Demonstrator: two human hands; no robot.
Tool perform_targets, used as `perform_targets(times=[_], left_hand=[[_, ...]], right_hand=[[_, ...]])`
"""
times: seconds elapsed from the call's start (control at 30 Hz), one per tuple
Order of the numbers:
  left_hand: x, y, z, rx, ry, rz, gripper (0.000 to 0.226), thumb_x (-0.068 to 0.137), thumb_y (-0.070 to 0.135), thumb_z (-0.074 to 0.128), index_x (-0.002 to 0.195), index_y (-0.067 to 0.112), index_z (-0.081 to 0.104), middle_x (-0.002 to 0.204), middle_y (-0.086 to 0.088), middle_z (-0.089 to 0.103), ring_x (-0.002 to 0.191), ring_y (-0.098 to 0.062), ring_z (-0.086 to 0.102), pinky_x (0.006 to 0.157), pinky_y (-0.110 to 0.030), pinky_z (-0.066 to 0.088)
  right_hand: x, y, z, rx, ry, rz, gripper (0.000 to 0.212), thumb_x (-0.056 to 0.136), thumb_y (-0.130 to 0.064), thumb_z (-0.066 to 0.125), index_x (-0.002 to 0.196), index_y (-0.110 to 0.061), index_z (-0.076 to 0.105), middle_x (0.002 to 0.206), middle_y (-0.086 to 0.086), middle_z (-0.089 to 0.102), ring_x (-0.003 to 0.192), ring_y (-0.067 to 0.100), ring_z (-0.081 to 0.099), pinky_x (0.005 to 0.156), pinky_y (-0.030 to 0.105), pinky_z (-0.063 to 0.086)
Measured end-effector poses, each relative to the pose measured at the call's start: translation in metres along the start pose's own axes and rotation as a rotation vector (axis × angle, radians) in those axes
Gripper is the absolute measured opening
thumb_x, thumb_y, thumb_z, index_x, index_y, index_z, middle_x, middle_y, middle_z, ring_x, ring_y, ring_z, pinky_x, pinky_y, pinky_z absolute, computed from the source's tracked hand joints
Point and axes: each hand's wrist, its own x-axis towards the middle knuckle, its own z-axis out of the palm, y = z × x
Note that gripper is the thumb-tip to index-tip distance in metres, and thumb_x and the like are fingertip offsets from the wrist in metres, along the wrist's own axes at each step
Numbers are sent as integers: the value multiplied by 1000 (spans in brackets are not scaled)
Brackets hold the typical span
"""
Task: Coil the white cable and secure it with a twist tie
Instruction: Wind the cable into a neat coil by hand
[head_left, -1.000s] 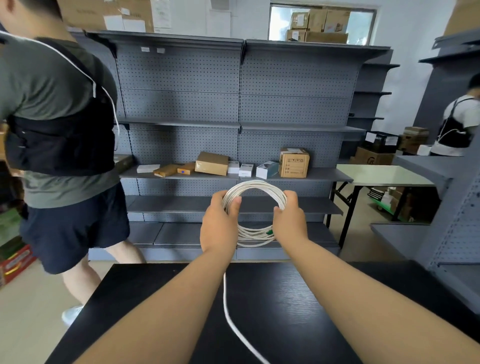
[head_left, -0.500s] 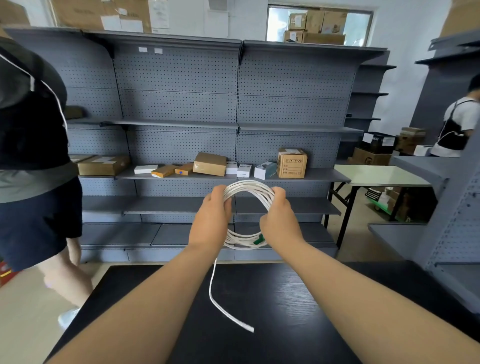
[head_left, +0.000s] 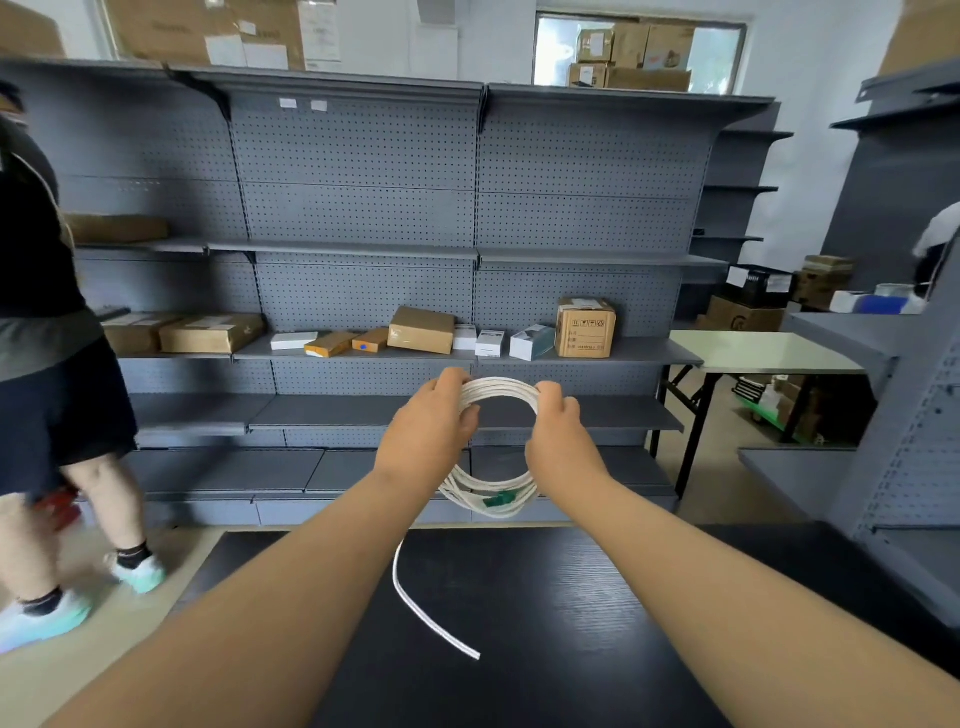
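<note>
Both hands hold the coiled cable (head_left: 500, 387) upright in the air above the table's (head_left: 571, 597) far edge.
The coil's two sides are hidden behind the hands, and a green piece (head_left: 500, 500) on its bottom arc is too small to identify. The left hand (head_left: 426, 431) grips the left side with its thumb over the strands. The right hand (head_left: 563, 436) curls round the right side. Both show their backs. A loose tail (head_left: 431, 618) curves down over the table's middle, and whether its end touches is unclear.

Left hand (head_left: 426, 434) gripping, right hand (head_left: 561, 441) gripping, raised
</note>
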Motion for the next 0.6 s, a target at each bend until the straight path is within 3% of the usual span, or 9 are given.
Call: perform_targets(times=[0.1, 0.17, 0.27, 0.43, 0.6], left_hand=[[0, 1, 0, -172, 10, -146, 21, 87, 25, 58, 104, 16, 52, 91, -3, 62, 85, -25, 56, 67, -29, 37], [-1, 1, 2, -234, 9, -216, 14, 86, 24, 59, 94, 15, 51, 83, -2, 60, 80, -24, 55, 64, -29, 36], [-3, 4, 5, -287, 43, -253, 12, 89, 22, 55, 92, 12, 52, 81, -4, 59, 77, -25, 52, 63, -31, 37], [-8, 9, 7, -194, 88, -167, 11, 93, 15, 44, 86, 13, 36, 63, -4, 45, 62, -30, 42, 51, -35, 30], [-6, 14, 6, -7, 38, -54, 13, 91, 8, 38, 88, 16, 29, 66, -4, 37, 65, -32, 40, 50, -35, 24]], right_hand=[[0, 2, -1, 112, 3, 56, 45, 89, 3, 42, 128, -13, 28, 111, 13, 38, 71, 25, 46, 62, 34, 38], [0, 2, -3, 178, 14, 105, 44, 89, 3, 43, 128, -12, 27, 106, 11, 37, 68, 20, 44, 60, 32, 36], [1, 2, -3, 257, 27, 173, 42, 89, 0, 47, 125, -10, 28, 107, 12, 40, 66, 14, 39, 57, 27, 33], [0, 1, -4, 258, 93, 135, 50, 85, 1, 51, 127, -15, 29, 110, 11, 43, 73, 21, 44, 63, 33, 38], [-2, 3, -8, 177, 189, -1, 63, 80, 6, 49, 131, -25, 28, 121, 11, 41, 80, 31, 50, 66, 39, 45]])
